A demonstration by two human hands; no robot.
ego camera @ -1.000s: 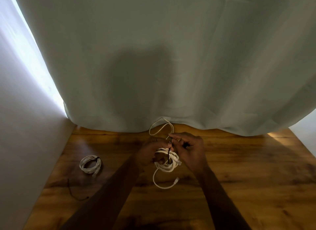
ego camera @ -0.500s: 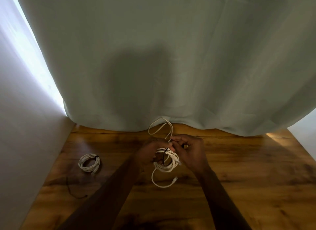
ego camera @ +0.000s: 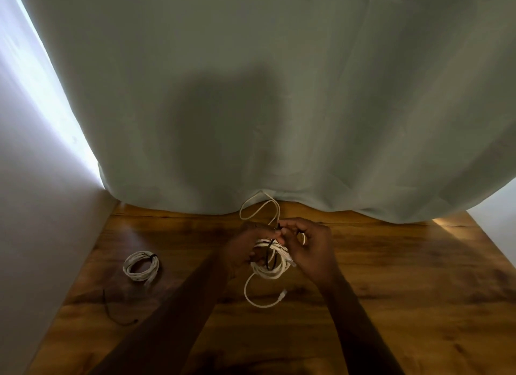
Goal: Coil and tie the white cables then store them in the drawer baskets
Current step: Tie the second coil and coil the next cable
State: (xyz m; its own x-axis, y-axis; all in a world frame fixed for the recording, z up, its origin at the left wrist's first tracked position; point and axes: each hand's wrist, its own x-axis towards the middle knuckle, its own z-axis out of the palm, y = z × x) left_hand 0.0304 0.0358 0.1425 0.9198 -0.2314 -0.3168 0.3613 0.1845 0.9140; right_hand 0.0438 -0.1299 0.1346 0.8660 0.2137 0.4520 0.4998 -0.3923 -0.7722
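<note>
Right hand (ego camera: 312,246) has shifted slightly toward the left hand (ego camera: 245,249) since the earlier frame, fingertips now pinching the black tie (ego camera: 270,259) at the top of the white cable coil (ego camera: 269,263). Left hand grips the coil's left side, fingers curled round it, above the bench (ego camera: 391,291) near its back edge. Second tied coil (ego camera: 141,268) lies near the left edge, loose black tie (ego camera: 111,310) just in front of it.
</note>
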